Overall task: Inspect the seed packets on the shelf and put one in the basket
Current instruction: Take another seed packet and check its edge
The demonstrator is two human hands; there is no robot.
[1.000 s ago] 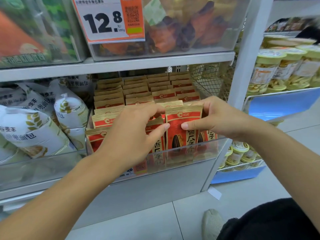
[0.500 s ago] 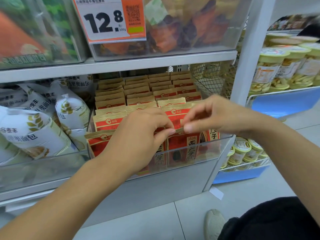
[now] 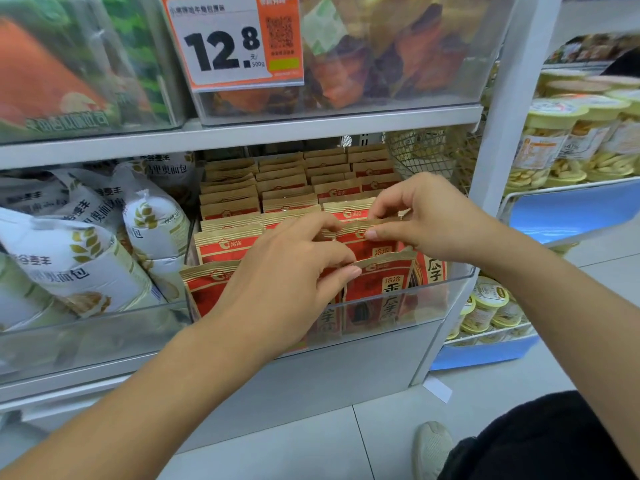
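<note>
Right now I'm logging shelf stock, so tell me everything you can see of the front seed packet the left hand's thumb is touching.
The front seed packet is a red pouch with a tan, paper-like top band carrying a small logo, dark characters down its face and a sunflower-seed picture below. It stands upright at the front of the clear bin, its lower part seen through the bin's wall. The left hand pinches its top edge, thumb in front. More packets stand close behind it, where the right hand works.

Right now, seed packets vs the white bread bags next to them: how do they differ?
The seed packets are red and tan, flat, standing upright in tight rows. The white bread bags are puffy, with a wheat motif, and lie piled at angles. Both hands touch seed packets; neither touches a bread bag. Both sit behind clear fronts on one shelf.
</note>
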